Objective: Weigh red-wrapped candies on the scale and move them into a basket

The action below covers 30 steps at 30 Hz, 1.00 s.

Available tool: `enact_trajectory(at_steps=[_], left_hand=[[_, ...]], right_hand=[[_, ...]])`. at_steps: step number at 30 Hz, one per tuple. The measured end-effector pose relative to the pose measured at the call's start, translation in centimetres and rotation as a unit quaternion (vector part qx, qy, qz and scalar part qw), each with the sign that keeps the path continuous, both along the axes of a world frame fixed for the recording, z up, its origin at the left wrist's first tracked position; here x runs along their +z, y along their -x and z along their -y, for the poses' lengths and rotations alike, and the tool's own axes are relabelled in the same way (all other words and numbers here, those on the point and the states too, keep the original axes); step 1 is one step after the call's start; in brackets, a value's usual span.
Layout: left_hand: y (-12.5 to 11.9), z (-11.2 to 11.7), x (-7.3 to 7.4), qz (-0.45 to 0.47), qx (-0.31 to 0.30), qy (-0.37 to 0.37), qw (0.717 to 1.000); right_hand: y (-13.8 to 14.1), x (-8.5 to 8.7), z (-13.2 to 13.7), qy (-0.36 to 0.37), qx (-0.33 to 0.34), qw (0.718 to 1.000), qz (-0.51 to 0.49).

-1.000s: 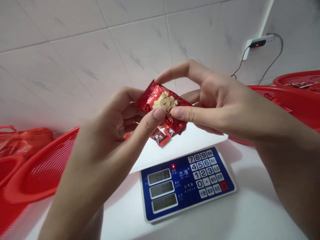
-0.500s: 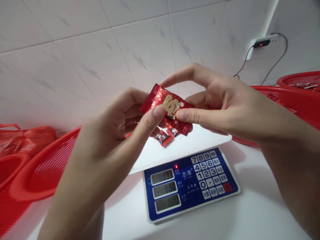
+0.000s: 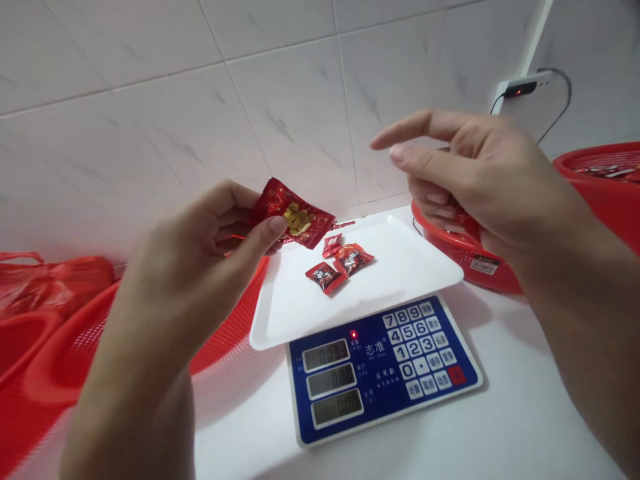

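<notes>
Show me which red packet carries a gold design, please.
The red packet pinched in the left hand; the packets lying on the white tray show no such gold.

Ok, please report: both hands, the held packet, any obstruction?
Left hand pinches gold-printed red packet. Right hand apart, grip unclear. Left hand partly hides far-left corner of scale tray.

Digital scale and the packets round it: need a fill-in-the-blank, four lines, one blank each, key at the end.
1. The flat rectangular red packet with gold print is in the person's ____ hand.
2. Small glossy red-and-black packets lie on a shallow rectangular tray coloured ____.
3. The blue-panelled electronic scale has ____ rectangular displays.
4. As the wearer sees it, the red perforated basket with a white label stands to the tray's ____.

Missing words: left; white; three; right.
</notes>
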<state>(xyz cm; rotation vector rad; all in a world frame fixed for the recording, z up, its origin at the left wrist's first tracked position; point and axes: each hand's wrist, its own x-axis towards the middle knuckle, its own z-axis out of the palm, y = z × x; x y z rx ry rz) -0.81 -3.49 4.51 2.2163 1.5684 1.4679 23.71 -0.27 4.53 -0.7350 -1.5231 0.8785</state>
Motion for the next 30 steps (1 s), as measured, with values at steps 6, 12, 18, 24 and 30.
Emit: enact_trajectory(at_steps=[6, 12, 18, 24, 30], left_hand=[[0.7, -0.5, 0.4, -0.047, 0.023, 0.085, 0.995], [-0.8, -1.9, -1.2, -0.029, -0.053, 0.142, 0.988], [-2.4, -0.2, -1.0, 0.009, -0.068, 0.056, 0.996], [-3.7, 2.3, -0.2, 0.055, -0.155, 0.066, 0.984], [-6.1, 2.7, -1.6, 0.078, -0.255, 0.154, 0.951]], right_hand=[[-0.5, 0.1, -0.7, -0.007, -0.001, 1.0, -0.014], [0.3, -0.1, -0.1, 0.004, -0.024, 1.0, -0.003], [1.4, 0.1, 0.4, 0.036, 0.035, 0.986, -0.157], [1.7, 0.6, 1.9, 0.017, 0.063, 0.975, -0.214], [3.7, -0.2, 2.9, 0.047, 0.074, 0.965, -0.248]])
